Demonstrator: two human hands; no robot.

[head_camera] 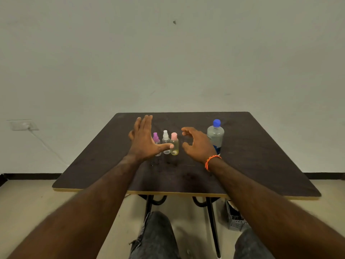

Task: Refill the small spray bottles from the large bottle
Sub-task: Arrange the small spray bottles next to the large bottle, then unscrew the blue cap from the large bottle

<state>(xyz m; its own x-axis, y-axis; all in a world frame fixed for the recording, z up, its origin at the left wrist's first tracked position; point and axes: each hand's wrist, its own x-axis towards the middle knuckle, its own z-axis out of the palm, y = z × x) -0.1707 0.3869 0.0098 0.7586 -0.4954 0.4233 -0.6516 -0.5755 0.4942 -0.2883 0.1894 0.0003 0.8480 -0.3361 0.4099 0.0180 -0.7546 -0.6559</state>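
Three small spray bottles stand in a tight row at desk (242, 165) centre: purple-capped bottle (156, 140) at 9 o'clock of the row, clear white-topped bottle (165, 140) in the middle, pink-capped bottle (174, 144) at 3 o'clock, with yellowish liquid inside. Large bottle (215, 136), blue cap, stands upright at 3 o'clock of the row, well apart from it.

Left hand (142, 141) is spread flat, fingers straight, thumb stretched across in front of the small bottles; cannot tell if the thumb touches them. Right hand (196, 144) hovers between the row and the large bottle, fingers loosely curved, holding nothing.

Handling guess: small bottles look light, thin plastic, easy to tip, so grip round the body and steady it while unscrewing the spray top. Large bottle looks mostly full, so heavier and sloshy, soft-walled; squeeze it and it will spurt. Take it round the mid body, below the shoulder. Narrow necks on the small bottles mean a slow pour.
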